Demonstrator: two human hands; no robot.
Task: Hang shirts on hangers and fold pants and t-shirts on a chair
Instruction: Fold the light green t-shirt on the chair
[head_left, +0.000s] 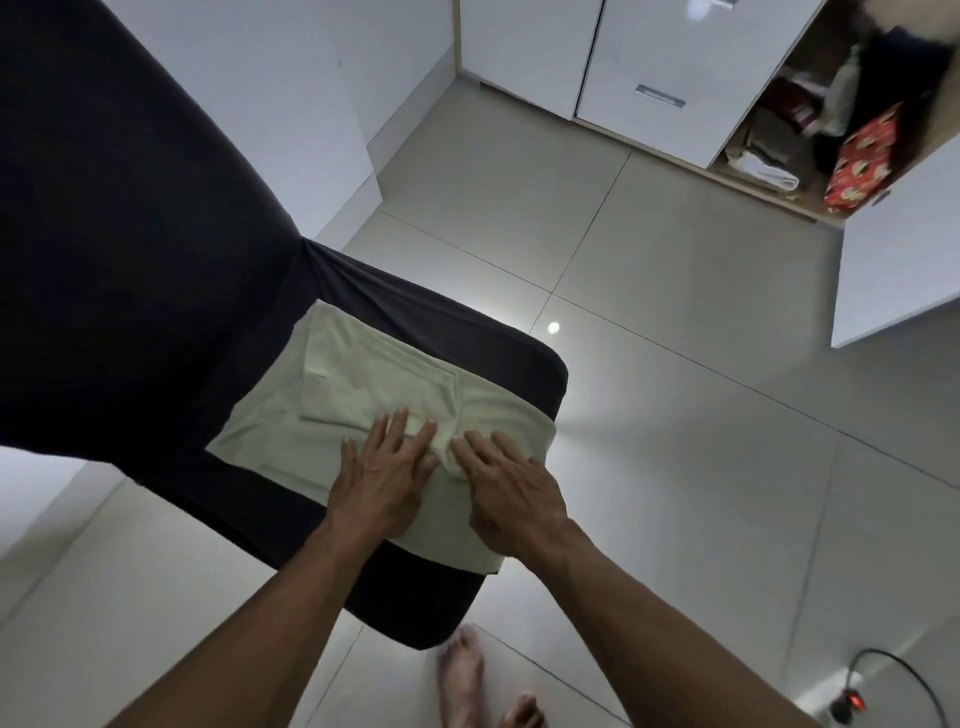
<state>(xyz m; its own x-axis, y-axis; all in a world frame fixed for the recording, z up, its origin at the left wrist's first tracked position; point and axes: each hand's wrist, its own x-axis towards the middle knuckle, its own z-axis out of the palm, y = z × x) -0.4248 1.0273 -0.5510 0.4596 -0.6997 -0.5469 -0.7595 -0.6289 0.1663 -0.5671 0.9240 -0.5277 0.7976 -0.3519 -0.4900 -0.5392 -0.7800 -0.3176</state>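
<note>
A pale green garment (363, 395) lies folded into a rough rectangle on the seat of a dark-covered chair (130, 260). My left hand (384, 467) lies flat on its near part, fingers spread and straight. Beside it my right hand (511, 488) also presses on the cloth, fingers stretched toward a small bunched ridge of fabric between the two hands. Neither hand grips anything.
A white wardrobe (649, 62) stands at the back, its right section open with stacked clothes (769, 156) and a red patterned bag (862, 156). A white door panel (898, 270) juts out at right. A power strip with a cable (852, 701) lies on the tiled floor near my bare feet (462, 675).
</note>
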